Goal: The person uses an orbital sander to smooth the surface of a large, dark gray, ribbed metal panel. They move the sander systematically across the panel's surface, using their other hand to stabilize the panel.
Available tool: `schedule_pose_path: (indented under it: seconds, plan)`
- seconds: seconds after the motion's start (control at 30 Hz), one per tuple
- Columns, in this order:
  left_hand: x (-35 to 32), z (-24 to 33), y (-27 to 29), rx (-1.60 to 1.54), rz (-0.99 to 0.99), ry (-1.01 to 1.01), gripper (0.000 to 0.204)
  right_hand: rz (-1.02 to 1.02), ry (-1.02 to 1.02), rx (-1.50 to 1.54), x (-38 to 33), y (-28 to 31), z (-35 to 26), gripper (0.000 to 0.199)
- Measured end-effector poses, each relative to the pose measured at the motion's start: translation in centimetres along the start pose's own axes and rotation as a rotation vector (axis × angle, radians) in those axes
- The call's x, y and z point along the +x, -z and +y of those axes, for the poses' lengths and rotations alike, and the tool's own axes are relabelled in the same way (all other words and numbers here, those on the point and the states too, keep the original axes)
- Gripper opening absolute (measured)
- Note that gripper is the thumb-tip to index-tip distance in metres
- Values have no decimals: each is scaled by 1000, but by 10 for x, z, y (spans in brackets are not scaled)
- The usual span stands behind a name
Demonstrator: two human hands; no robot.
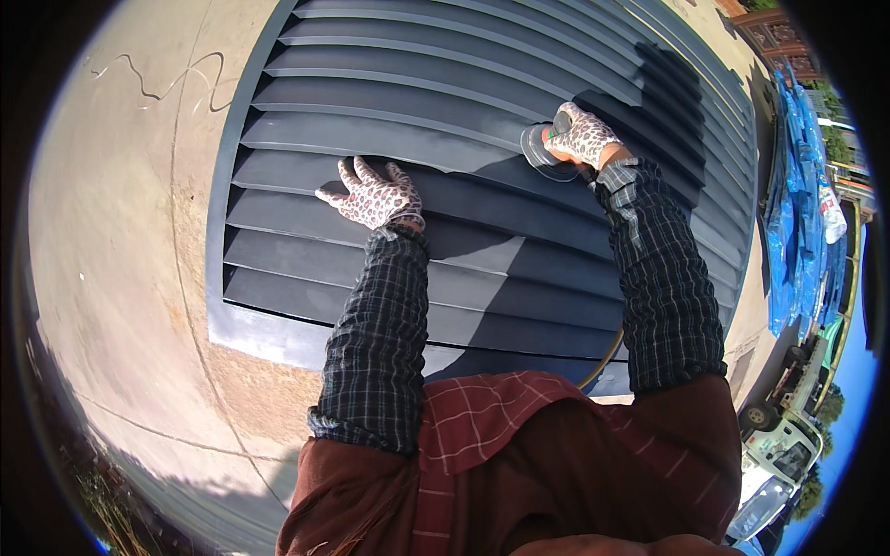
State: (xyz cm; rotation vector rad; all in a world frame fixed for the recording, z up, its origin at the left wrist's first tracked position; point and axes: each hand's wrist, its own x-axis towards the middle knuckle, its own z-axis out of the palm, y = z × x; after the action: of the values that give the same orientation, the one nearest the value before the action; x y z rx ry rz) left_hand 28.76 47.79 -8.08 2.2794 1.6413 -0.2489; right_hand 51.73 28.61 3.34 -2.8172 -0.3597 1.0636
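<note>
A large dark grey louvered panel (389, 144) lies flat in front of me, with long slats inside a frame. My right hand (584, 137), in a leopard-print glove, grips a palm sander (535, 146) whose round pad rests on a slat right of the middle. The underside of its grip is hidden by my fingers. Farther left, my left hand (374, 193), in a matching glove, lies with spread fingers on the slats and holds nothing. A yellowish hose (604, 360) shows at the panel's near edge beneath my right arm.
Concrete ground (120, 232) surrounds the panel, with a thin curly strip (167, 88) on it at the far left. Blue plastic-wrapped stacks (795, 204) stand to the right, with a white truck (783, 445) nearer. Shadows fall across the slats.
</note>
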Motion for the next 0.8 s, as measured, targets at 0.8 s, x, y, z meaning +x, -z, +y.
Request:
schedule_pose_path:
  seconds: [0.8]
  plan:
    - [5, 1, -14, -52, 59, -8, 65, 120, 64, -121, -2, 7, 44, 69]
